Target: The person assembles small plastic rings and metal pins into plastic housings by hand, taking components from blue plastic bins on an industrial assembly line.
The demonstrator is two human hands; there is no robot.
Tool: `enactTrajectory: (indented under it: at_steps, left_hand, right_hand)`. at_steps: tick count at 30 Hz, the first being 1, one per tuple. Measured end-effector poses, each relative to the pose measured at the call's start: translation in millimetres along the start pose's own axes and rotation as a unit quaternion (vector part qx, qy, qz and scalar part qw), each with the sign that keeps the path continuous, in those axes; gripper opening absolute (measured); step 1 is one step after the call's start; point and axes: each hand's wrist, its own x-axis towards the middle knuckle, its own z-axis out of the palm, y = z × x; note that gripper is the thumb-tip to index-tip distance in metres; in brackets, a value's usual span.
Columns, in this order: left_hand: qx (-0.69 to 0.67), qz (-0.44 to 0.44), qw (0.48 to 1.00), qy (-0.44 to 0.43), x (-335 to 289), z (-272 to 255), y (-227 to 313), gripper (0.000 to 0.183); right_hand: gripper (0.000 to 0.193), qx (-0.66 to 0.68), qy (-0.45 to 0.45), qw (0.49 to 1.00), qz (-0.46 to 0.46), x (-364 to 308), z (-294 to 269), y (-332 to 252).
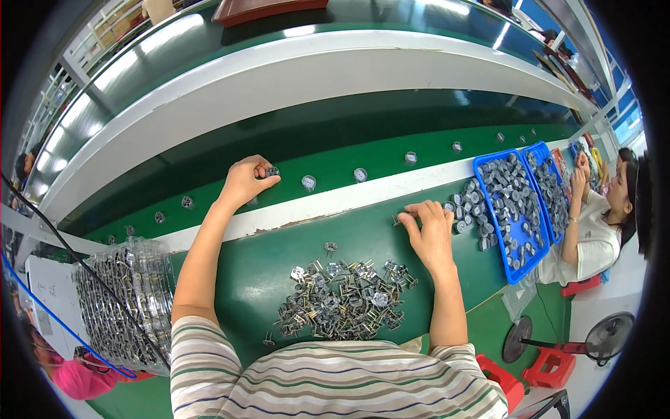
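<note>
Over the green conveyor belt (328,155), my left hand (246,181) pinches a small dark round part (273,171) between thumb and fingertips. My right hand (429,234) is above the green worktable (255,279), its thumb and fingers closed on a small plug insert with metal pins (396,220). Between my forearms lies a heap of similar pinned plug inserts (342,300), with a single insert (330,248) apart at its far side. Just right of my right hand are loose grey round caps (469,206). A round clear housing (308,183) sits on the belt, right of my left hand.
Blue trays (536,269) of grey caps stand at the right, with a co-worker (593,216) beyond them. Stacked clear blister trays (125,300) of pinned parts stand at the left, crossed by a black cable (91,272). A white rail (335,207) separates belt and table.
</note>
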Motion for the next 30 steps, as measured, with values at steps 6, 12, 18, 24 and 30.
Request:
enactTrajectory:
  at_steps: [6, 12, 18, 24, 30]
  left_hand:
    - [0.064, 0.009, 0.998, 0.021, -21.8, -7.0, 15.8, 0.056]
    - [0.088, -0.039, 0.995, -0.006, -60.8, -14.8, 6.0, 0.037]
    - [-0.107, 0.115, 0.986, 0.050, -74.0, 10.0, 45.6, 0.024]
    - [-0.144, 0.286, 0.943, -0.087, -67.9, 80.5, 113.6, 0.039]
    - [-0.134, 0.290, 0.945, -0.078, -66.9, 105.3, 121.2, 0.049]
  right_hand:
    - [0.018, 0.140, -0.048, 0.988, 0.032, -7.1, 1.1, -1.8]
    - [0.016, 0.119, -0.028, 0.987, -0.105, -6.1, 13.3, -9.2]
    - [0.013, 0.094, -0.059, 0.984, -0.140, -6.7, 0.4, -17.4]
    - [0.012, 0.020, -0.085, 0.979, -0.182, -17.7, -9.2, -28.1]
    - [0.023, 0.139, -0.026, 0.986, -0.087, -9.5, -0.9, -6.3]
